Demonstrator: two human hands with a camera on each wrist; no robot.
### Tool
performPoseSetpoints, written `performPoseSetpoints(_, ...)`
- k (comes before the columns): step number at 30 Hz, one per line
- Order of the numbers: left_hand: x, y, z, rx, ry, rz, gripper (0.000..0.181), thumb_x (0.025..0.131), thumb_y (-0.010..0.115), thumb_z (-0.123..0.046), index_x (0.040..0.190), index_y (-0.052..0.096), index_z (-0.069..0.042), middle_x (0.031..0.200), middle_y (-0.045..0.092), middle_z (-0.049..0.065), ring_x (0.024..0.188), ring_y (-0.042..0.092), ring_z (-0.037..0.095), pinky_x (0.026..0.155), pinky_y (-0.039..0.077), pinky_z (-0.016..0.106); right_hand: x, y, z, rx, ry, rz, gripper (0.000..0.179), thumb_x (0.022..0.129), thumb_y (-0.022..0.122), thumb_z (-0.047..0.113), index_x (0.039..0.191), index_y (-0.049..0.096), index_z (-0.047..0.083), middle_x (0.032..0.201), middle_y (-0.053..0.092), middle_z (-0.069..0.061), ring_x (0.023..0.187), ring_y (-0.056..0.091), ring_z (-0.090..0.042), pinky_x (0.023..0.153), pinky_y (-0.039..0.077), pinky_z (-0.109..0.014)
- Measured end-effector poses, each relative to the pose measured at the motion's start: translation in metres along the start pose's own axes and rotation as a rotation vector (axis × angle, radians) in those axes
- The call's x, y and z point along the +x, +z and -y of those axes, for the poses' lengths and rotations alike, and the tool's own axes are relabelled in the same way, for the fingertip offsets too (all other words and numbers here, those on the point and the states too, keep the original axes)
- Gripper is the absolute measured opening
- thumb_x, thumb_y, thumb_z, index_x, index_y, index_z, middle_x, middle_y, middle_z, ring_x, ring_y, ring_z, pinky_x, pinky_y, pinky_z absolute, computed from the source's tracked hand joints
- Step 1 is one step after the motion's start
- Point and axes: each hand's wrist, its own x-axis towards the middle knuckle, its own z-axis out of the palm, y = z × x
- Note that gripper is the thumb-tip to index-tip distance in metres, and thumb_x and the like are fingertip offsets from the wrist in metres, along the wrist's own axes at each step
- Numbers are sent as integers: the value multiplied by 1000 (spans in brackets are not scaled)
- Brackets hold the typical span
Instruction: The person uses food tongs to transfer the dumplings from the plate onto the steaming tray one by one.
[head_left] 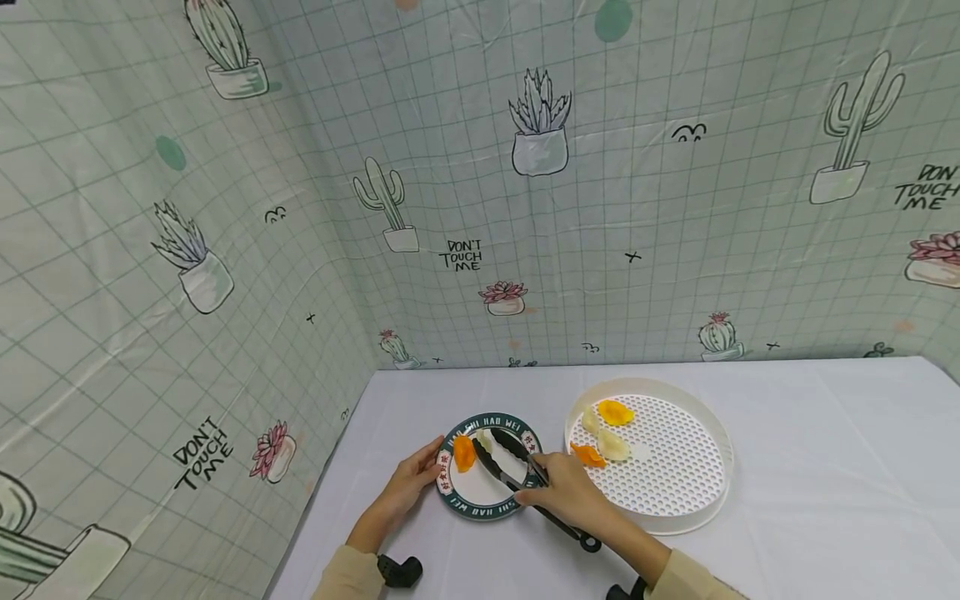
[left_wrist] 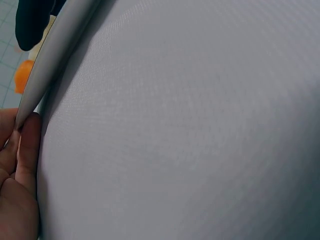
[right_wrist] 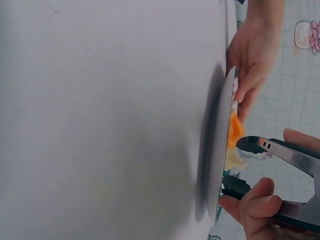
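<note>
My left hand [head_left: 408,482] pinches the left rim of a round plate [head_left: 480,510], white with a green lettered border; the left wrist view shows the rim between thumb and fingers. On the plate lie a curved orange piece [head_left: 464,454] and a pale cream piece [right_wrist: 233,158]. My right hand [head_left: 566,487] grips black-tipped kitchen tongs [head_left: 552,518] with metal arms. Their tips are spread over the plate, close about the cream piece, which they partly hide in the head view. Whether the tips touch it, I cannot tell.
Right of the plate stands a round white perforated tray [head_left: 675,483] with a raised rim. Toward its left side lie a yellow piece [head_left: 616,412], an orange piece [head_left: 588,455] and pale pieces [head_left: 613,446]. A cactus-print cloth [head_left: 465,317] hangs behind the white table.
</note>
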Motion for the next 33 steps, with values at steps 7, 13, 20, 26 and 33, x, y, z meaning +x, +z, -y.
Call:
performPoseSetpoints(7, 0, 0, -1, 4, -26, -1, 52, 103, 52, -9, 152, 37, -2, 157, 32, 22, 145, 27, 41, 117, 20, 56, 0, 4, 0, -11, 34, -3, 68, 78, 84, 21, 125, 57, -20, 64, 39, -1, 56, 36, -11, 45, 25, -20)
performPoseSetpoints(13, 1, 0, 1, -3, -14, -4, 51, 102, 52, -6, 151, 38, 1, 156, 32, 23, 144, 29, 42, 117, 22, 55, -1, 3, 2, 9, 17, 31, 63, 79, 83, 19, 124, 59, -19, 60, 45, 0, 49, 38, -8, 41, 29, -18)
performPoseSetpoints(20, 0, 1, 0, 1, -10, -4, 51, 103, 51, -6, 151, 37, 2, 157, 31, 23, 144, 28, 42, 117, 21, 55, 0, 2, 3, 5, 35, 36, 65, 80, 82, 19, 126, 56, -19, 60, 41, 0, 50, 35, -9, 42, 28, -19)
performPoseSetpoints(26, 0, 1, -3, -1, -9, -3, 51, 103, 51, -5, 152, 36, 2, 157, 32, 23, 144, 29, 42, 117, 21, 56, -2, 1, 2, 2, 36, 23, 64, 79, 83, 18, 126, 57, -18, 58, 38, 3, 51, 30, -9, 43, 24, -19)
performPoseSetpoints(33, 1, 0, 1, 11, 4, 1, 52, 102, 51, -6, 151, 36, 4, 156, 32, 24, 143, 30, 41, 117, 22, 54, -11, -8, 5, 39, 25, 25, 68, 79, 82, 21, 130, 56, -15, 51, 30, 6, 46, 22, -8, 40, 20, -18)
